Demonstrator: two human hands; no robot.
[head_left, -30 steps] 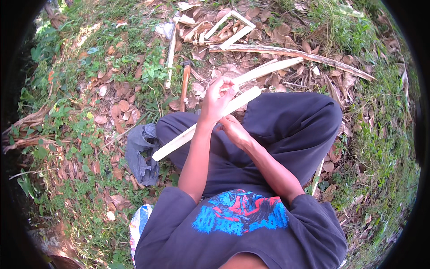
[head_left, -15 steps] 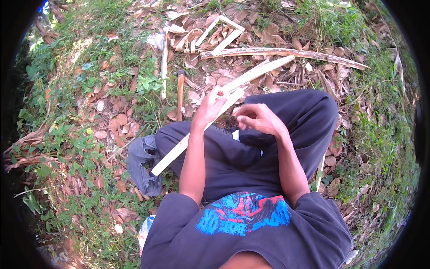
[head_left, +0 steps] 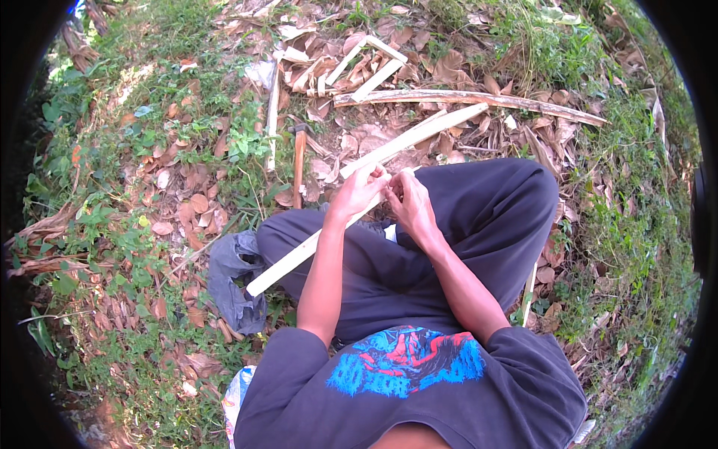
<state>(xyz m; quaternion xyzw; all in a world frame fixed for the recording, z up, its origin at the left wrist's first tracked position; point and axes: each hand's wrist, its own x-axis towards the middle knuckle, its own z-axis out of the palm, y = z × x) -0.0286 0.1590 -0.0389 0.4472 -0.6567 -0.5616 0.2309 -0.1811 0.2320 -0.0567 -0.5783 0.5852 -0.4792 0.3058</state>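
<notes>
At the near edge, both forearms reach from the sleeves of a dark T-shirt [head_left: 449, 408] and slant inward until the hands nearly meet above the crossed legs in dark trousers [head_left: 479, 202]. The left hand [head_left: 360, 193] has its fingers folded around a pale wooden slat [head_left: 288, 260], the grip clamped toward the slat's far part. Just beside it, the right hand [head_left: 412, 203] is bent with its fingertips curled together; whether they pinch the slat cannot be told. From the hands the slat runs aslant over the left leg, its near end jutting past the leg's outer edge beside a grey plastic bag [head_left: 230, 271]. On the other side, the right knee spreads wide, with leafy ground beyond. Ahead, a second slat [head_left: 422, 135] starts just past the left fingertips, leaving little room there, while a hammer [head_left: 298, 166] lies to its left. Farther out, a long rough wooden strip [head_left: 464, 98] crosses the leaf litter, and beyond it lies an angled piece of pale strips [head_left: 378, 80].
</notes>
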